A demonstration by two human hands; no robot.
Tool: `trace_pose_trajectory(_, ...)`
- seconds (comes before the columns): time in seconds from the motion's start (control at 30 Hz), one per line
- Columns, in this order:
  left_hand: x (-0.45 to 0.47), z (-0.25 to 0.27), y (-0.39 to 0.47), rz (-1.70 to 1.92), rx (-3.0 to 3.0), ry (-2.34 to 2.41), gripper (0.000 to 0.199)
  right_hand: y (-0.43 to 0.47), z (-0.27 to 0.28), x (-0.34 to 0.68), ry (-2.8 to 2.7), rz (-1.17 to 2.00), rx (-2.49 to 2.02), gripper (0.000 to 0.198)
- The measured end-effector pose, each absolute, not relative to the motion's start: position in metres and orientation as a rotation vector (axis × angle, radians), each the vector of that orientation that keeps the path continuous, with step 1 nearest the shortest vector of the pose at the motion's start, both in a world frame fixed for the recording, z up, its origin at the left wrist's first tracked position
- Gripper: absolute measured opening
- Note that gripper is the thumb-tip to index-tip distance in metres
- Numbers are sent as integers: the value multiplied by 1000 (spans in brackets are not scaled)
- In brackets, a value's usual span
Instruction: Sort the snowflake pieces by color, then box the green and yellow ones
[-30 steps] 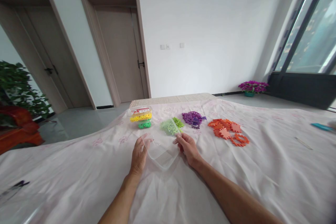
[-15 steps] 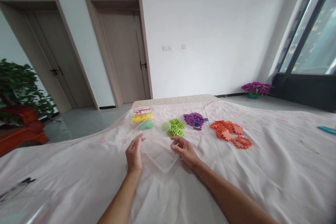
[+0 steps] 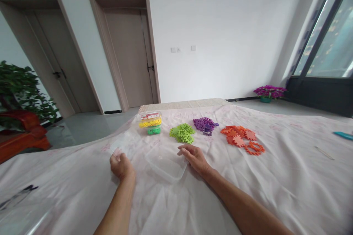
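Observation:
A clear plastic box (image 3: 168, 165) without its cover stands on the cloth in front of me. My right hand (image 3: 194, 158) is at the box's right side, thumb and fingers closed on its rim. To the left of the box, my left hand (image 3: 121, 165) grips a clear lid (image 3: 125, 143), tilted and partly blurred. Beyond the box lies a heap of light green interlocking plastic pieces (image 3: 182, 133). Purple pieces (image 3: 204, 125) and orange pieces (image 3: 238, 136) form heaps farther right.
At the back left, a labelled clear box with yellow pieces (image 3: 150, 122) sits on one with green pieces (image 3: 153, 130). A thin stick (image 3: 324, 153) and a blue object (image 3: 343, 135) lie far right. Clear plastic (image 3: 33, 216) is at the near left corner.
My left hand has moved left with the lid, away from the box, uncovering it. The light green and green pieces now show clearly. My right hand has stayed at the box.

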State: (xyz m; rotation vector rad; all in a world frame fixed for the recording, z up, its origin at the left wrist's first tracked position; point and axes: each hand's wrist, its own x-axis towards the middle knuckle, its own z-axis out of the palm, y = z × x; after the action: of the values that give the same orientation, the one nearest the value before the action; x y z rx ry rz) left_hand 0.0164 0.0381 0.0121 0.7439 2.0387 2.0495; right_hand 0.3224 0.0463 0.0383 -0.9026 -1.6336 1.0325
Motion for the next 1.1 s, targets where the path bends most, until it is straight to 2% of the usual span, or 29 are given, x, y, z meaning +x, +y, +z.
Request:
trace_pose_trajectory(0.1, 18, 14, 36, 2061, 623, 2211, 60, 47, 38, 323, -1660, 967, -892, 46)
trace_pose_trajectory(0.27, 21, 25, 27, 2127, 775, 2375, 70, 43, 39, 325, -1633, 976, -965, 48)
trace_pose_trajectory(0.37, 26, 31, 23, 2171, 967, 2367, 67, 42, 37, 326, -1619, 1015, -959, 49)
trace_pose_trajectory(0.47, 37, 36, 22, 2225, 1228, 2167, 54, 44, 32, 327, -1599, 1082, -949, 49)
trace_pose_trajectory(0.57, 52, 35, 23, 2117, 1413, 1729, 45, 45, 30, 326, -1597, 1136, -920, 47)
trace_pose_trajectory(0.7, 73, 33, 25, 1727, 1277, 1246, 50, 45, 33, 322, -1570, 1160, -918, 46)
trace_pose_trajectory(0.8, 80, 36, 24, 1566, 1109, 1009, 51, 45, 36, 321, -1513, 1159, -960, 47)
trace_pose_trajectory(0.93, 69, 43, 20, 1514, 1003, 906, 53, 48, 36, 324, -1465, 1237, -879, 47)
trace_pose_trajectory(1.1, 62, 40, 20, 1517, 1179, 1106, 59, 54, 33, 327, -1441, 1302, -835, 47)
